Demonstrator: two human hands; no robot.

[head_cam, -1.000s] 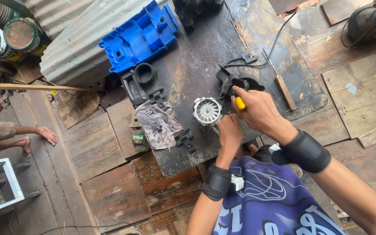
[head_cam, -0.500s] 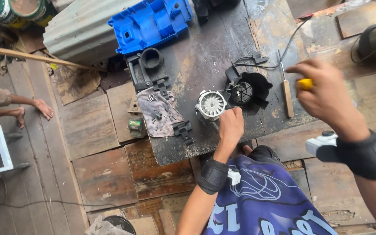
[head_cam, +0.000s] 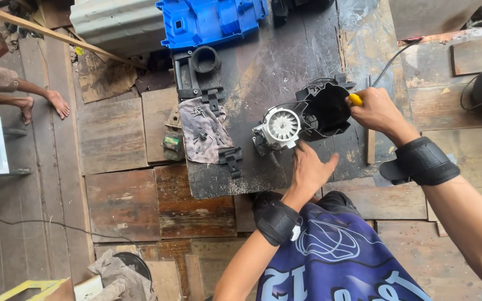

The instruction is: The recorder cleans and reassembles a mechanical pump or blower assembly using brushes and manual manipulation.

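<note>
Two hands at work. Right hand (head_cam: 376,111) is clenched on a yellow-handled tool (head_cam: 355,100), its tip hidden at the black housing (head_cam: 326,110). Left hand (head_cam: 309,168), fingers spread and holding nothing, hovers at six o'clock of the white fan motor (head_cam: 278,128). A grey rag with screws (head_cam: 203,132) lies at nine o'clock; a blue casing (head_cam: 210,20) sits at eleven o'clock on the dark board (head_cam: 274,56).

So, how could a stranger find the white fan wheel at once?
Start at the dark worn board in the middle, below the blue plastic casing. The white fan wheel lies near its lower edge, just above the left hand and left of the black housing. It is the only white, round, finned part there.
</note>
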